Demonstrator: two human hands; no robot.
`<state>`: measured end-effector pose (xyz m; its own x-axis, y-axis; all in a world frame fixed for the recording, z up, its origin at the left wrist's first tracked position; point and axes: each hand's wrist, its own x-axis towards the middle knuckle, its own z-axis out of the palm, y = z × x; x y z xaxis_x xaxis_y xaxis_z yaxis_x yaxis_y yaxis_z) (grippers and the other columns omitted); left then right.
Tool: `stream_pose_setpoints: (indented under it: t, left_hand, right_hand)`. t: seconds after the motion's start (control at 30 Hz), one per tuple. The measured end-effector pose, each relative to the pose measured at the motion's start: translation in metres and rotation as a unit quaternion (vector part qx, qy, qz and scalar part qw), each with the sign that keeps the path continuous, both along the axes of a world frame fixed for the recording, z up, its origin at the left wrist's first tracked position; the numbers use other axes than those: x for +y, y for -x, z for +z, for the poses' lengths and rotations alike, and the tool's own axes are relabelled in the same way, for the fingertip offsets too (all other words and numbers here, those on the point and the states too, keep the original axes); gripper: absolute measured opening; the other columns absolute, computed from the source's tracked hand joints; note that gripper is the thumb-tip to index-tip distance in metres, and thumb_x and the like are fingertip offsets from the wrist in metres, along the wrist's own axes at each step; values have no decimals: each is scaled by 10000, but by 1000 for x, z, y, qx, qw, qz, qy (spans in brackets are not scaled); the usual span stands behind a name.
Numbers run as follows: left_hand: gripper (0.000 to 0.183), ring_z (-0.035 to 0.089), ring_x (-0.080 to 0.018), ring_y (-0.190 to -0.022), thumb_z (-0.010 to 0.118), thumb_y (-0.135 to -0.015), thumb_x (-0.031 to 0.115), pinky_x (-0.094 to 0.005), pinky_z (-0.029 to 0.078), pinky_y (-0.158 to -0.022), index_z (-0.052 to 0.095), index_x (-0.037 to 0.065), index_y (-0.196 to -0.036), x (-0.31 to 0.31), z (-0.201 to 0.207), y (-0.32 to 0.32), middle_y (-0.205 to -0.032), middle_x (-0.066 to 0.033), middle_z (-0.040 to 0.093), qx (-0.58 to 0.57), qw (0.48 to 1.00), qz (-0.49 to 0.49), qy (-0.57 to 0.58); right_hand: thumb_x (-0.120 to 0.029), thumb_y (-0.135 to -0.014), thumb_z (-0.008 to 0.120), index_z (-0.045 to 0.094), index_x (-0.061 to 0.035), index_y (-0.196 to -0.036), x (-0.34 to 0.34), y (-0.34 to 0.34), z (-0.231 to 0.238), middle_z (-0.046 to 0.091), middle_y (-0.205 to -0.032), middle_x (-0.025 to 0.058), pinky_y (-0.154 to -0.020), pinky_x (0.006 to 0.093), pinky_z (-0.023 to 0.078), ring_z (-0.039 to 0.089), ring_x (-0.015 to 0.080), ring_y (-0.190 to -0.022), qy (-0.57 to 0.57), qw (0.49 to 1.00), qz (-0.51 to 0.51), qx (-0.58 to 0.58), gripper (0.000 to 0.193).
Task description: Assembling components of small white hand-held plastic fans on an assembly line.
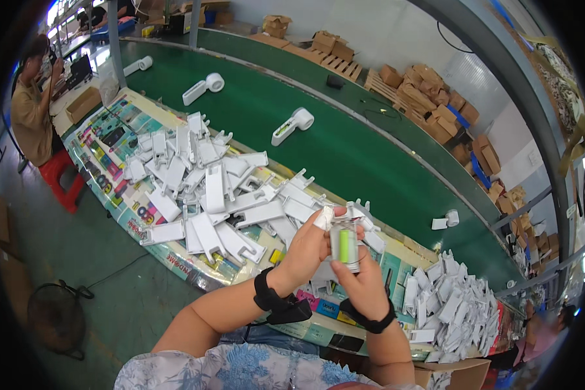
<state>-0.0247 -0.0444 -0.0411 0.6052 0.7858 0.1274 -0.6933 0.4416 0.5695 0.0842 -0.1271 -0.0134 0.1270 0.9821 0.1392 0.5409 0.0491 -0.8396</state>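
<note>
In front of me, above the worktable, I hold up a small whitish plastic housing (pixel 335 242) with a green cylinder, like a battery cell, inside it. My left hand (pixel 307 252) is closed on its left side, with a white wrap on one finger. My right hand (pixel 366 281) grips it from the lower right, thumb on its lower end. A large heap of white plastic covers (pixel 208 185) lies left of and beyond my hands. Another pile of smaller white parts (pixel 448 305) is to my right.
Beyond the table runs a green conveyor belt (pixel 240 123) carrying several white handheld units (pixel 294 125). Cardboard boxes (pixel 435 120) stand along the far side. One person (pixel 32 110) sits at the far left, another (pixel 546 335) at the right. A floor fan (pixel 56 318) stands lower left.
</note>
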Motion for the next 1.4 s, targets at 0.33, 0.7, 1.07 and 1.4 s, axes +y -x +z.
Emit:
stream_pose_setpoints:
  t: [0.33,0.7,1.07,1.4]
  left_hand:
    - [317,623,-259,-642,392,-917,261,-352,518,-533,469,17,-1104,19,-5,25,-825,-148,586,-56,980,-179,72]
    - [249,576,-153,-583,377,-826,88,-282,471,-509,498,-14,-1018,10,-10,12,-762,-107,596,250,935,-159,-196]
    - [300,572,-208,-525,541,-700,181,-315,461,-500,543,-37,-906,-3,-3,9,-646,-141,587,331,886,-202,-255]
    - [263,578,-368,-634,574,-684,159,-440,455,-578,482,14,-883,-38,-22,2,-704,-168,575,359,733,-6,-578]
  right_hand:
    - [-140,-619,736,418,-50,-1204,-3,-25,6,453,-1192,93,-896,323,372,442,192,-1085,-117,992,3,41,672]
    - [-16,-547,691,527,-131,-1046,-7,-76,48,572,-1078,38,-953,475,351,514,278,-1060,-289,778,86,-552,538]
    - [-27,-503,723,525,-147,-1086,-12,-81,57,562,-1124,20,-993,490,304,494,268,-1109,-228,769,125,-584,627]
    - [-181,-659,740,495,-90,-1218,-24,-57,96,496,-1076,144,-838,352,436,522,295,-976,145,905,260,-304,617]
